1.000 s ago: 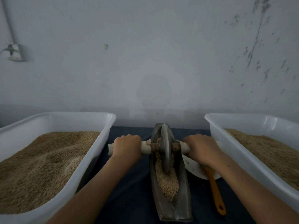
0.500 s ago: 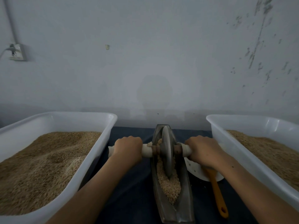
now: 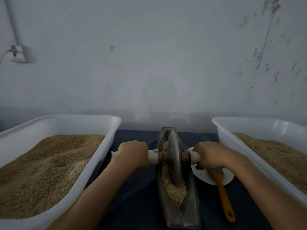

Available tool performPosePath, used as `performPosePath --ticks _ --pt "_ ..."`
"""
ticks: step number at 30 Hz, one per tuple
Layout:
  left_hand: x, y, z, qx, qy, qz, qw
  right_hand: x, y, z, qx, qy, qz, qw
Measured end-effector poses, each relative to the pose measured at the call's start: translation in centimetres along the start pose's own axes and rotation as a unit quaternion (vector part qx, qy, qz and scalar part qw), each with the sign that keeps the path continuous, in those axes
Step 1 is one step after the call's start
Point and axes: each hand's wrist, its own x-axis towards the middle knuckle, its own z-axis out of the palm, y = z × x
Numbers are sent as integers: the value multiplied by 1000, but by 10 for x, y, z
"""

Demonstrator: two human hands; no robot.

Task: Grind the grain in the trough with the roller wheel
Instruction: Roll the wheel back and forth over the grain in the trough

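A narrow boat-shaped metal trough lies lengthwise in the middle of the dark cloth. Tan grain fills its groove. The grey metal roller wheel stands upright in the groove, in the far half of the trough, with grain in front of and behind it. A pale axle handle runs through the wheel. My left hand grips the left end of the handle. My right hand grips the right end.
A white plastic tub heaped with grain stands at the left, another white tub with grain at the right. A white dish with an orange-handled brush lies right of the trough. A grey wall rises close behind.
The wheel has rolled a little toward the far end of the trough, and both hands moved with it. More grain shows behind the wheel on the near side.
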Motion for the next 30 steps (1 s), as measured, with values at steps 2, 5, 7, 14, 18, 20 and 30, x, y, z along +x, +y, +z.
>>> performPosePath --ticks 2,5,7,14,18,20,30 --pt "0 1 0 7 6 -5 1000 1 1 2 6 2 3 1000" --pt "0 4 2 15 38 -20 999 5 0 9 6 68 12 998" --pt "1 5 4 16 68 -28 997 8 -1 15 5 133 22 991" --pt "2 5 7 14 85 -25 996 8 0 19 8 164 11 986" --pt "1 1 3 1 29 -10 1000 5 1 7 -16 65 -1 998" --pt "0 0 1 -2 7 -2 1000 4 2 3 -11 29 1 1000" --pt "3 5 9 -2 90 -29 996 11 0 20 2 194 12 981"
